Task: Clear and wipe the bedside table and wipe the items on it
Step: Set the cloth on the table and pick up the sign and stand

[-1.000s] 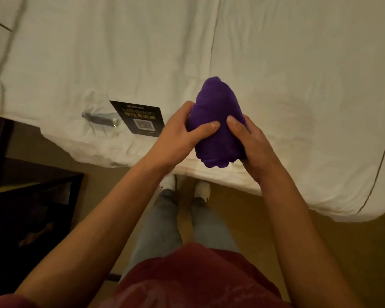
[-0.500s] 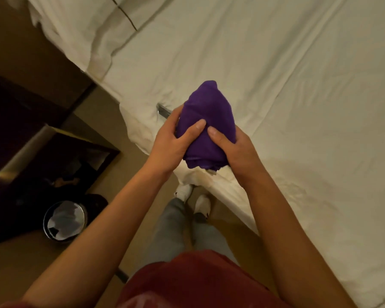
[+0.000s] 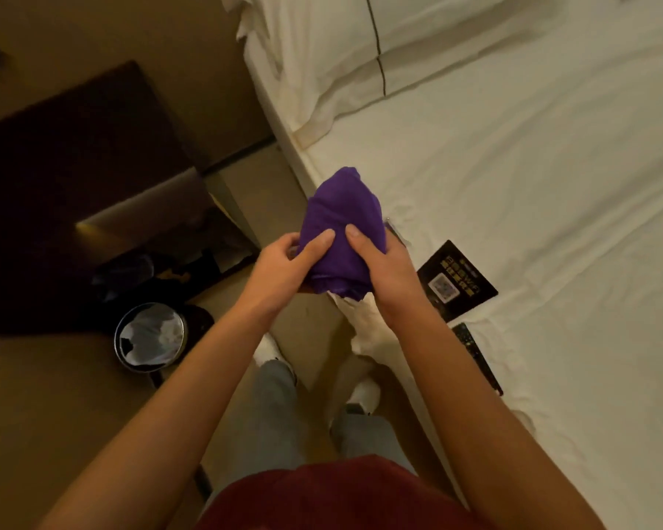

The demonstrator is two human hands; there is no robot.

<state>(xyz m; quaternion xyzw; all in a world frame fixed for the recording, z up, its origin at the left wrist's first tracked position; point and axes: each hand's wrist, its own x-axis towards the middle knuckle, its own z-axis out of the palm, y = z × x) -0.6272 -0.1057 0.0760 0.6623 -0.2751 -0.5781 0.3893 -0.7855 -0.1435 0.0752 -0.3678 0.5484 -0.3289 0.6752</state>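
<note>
A: What are the hands doing?

B: Both hold a bunched purple cloth (image 3: 341,231) in front of the body, above the gap between bed and floor. The left hand (image 3: 284,269) curls round its left side, thumb pressed onto the front. The right hand (image 3: 379,273) curls round the right side, thumb beside the other thumb. Whether something is wrapped inside the cloth cannot be told

A: Why hold it that way?

B: My guess is the cloth is being gathered into a pad for wiping

A: Where are the bedside table and its items?

B: The dark bedside table (image 3: 73,154) stands to the left, well apart from the hands. A black card with a QR code (image 3: 460,279) lies on the white bed (image 3: 532,185) near its edge, and a dark remote control (image 3: 477,357) lies just below the card. They were probably set there to free the tabletop for wiping

A: Any containers?

B: A round waste bin (image 3: 150,336) stands on the floor beside the table, lined with a pale, crumpled bag. Nothing else in it can be made out. The table's open lower shelf (image 3: 161,258) holds dark shapes too dim to name
</note>
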